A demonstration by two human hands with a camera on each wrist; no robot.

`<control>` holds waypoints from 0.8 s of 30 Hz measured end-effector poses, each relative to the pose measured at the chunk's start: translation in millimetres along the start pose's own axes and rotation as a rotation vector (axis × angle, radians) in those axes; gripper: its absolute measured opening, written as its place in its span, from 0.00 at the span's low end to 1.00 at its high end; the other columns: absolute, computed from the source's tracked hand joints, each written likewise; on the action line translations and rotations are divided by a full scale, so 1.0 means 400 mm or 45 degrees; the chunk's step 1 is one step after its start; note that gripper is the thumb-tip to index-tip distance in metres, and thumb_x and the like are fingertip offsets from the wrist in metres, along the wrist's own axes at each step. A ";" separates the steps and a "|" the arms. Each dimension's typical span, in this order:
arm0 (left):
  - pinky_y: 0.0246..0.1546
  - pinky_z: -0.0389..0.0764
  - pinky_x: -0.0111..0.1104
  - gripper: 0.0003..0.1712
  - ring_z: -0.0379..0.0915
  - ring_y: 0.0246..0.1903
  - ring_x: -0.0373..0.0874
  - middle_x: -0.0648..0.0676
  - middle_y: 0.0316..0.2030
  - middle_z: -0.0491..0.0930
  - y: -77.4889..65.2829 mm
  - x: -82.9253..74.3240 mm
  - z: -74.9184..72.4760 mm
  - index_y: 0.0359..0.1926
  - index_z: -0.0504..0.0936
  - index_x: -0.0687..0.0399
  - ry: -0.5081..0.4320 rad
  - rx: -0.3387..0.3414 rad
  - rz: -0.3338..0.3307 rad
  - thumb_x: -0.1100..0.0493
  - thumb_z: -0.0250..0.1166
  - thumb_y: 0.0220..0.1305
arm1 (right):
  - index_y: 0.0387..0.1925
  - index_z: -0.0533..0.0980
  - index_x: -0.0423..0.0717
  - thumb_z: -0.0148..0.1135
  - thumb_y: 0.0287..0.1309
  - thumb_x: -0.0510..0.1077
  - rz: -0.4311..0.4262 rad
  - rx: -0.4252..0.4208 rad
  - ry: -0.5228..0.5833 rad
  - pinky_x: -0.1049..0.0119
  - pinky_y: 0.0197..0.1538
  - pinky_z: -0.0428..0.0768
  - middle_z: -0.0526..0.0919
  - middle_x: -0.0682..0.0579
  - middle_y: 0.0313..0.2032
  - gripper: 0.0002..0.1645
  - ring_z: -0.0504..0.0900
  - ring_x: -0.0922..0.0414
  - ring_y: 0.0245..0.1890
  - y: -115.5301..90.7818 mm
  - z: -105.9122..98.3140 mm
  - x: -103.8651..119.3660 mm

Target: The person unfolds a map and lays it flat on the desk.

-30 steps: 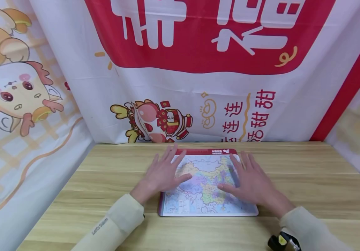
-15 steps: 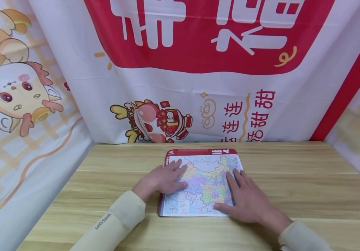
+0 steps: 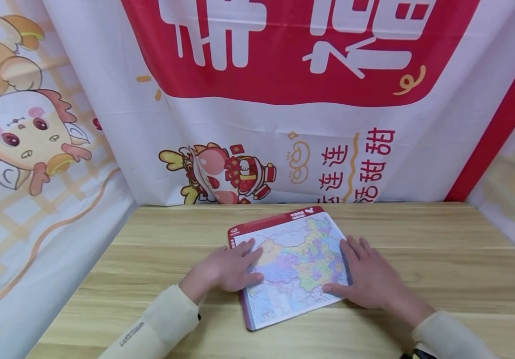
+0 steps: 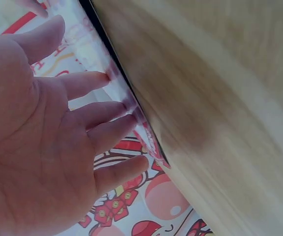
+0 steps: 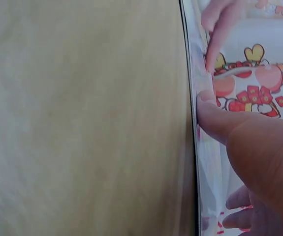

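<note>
A thin map board (image 3: 284, 262) with rounded corners and a red top strip lies tilted on the wooden table. Printed on it is a pastel map of China. My left hand (image 3: 235, 269) rests on its left side, fingers spread toward the middle. On the right edge lies my right hand (image 3: 370, 274), thumb over the lower right part and fingers stretched away from me. From the left wrist view, the straight fingertips of the left hand (image 4: 57, 137) touch the glossy surface. In the right wrist view the thumb of the right hand (image 5: 259, 152) presses near the board's dark edge.
The wooden table (image 3: 441, 259) extends on both sides of the board. Behind it hangs a white cloth (image 3: 419, 164) with a red panel and cartoon figures. Another printed cloth (image 3: 82, 239) hangs along the left side.
Both hands have come down from above the map board onto its surface. The board has turned counterclockwise, its lower left corner now nearer to me.
</note>
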State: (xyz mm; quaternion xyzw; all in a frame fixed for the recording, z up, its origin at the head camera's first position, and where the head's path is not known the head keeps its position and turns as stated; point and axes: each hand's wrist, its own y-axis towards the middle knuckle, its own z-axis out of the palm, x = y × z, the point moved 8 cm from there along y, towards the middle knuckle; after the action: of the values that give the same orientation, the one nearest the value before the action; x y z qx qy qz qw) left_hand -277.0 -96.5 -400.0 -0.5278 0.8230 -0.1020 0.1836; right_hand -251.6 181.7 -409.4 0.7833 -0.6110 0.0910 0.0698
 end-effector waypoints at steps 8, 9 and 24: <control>0.83 0.54 0.61 0.44 0.44 0.86 0.53 0.52 0.86 0.50 -0.032 -0.015 -0.003 0.83 0.61 0.40 -0.027 -0.017 0.042 0.32 0.60 0.74 | 0.81 0.58 0.34 0.62 0.56 0.84 0.035 0.040 -0.009 0.27 0.78 0.57 0.56 0.31 0.82 0.73 0.53 0.26 0.81 0.005 -0.007 -0.011; 0.83 0.54 0.61 0.44 0.44 0.86 0.53 0.52 0.86 0.50 -0.029 -0.017 -0.005 0.84 0.60 0.40 -0.023 -0.028 0.053 0.32 0.60 0.74 | 0.81 0.58 0.34 0.62 0.57 0.83 0.031 0.039 -0.004 0.27 0.79 0.57 0.56 0.31 0.82 0.72 0.53 0.26 0.81 0.002 -0.007 -0.007; 0.82 0.55 0.64 0.47 0.40 0.87 0.54 0.48 0.87 0.46 0.057 -0.001 -0.037 0.85 0.55 0.36 -0.074 0.016 0.038 0.34 0.62 0.73 | 0.79 0.60 0.31 0.63 0.60 0.80 -0.010 0.091 0.061 0.28 0.78 0.61 0.61 0.29 0.80 0.68 0.59 0.28 0.79 -0.034 0.009 0.045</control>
State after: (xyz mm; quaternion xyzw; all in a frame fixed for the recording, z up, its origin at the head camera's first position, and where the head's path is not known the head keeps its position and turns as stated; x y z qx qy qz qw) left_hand -302.1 -86.9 -394.7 -0.5171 0.8244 -0.0888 0.2123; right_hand -234.0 167.3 -408.8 0.7853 -0.6024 0.1312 0.0570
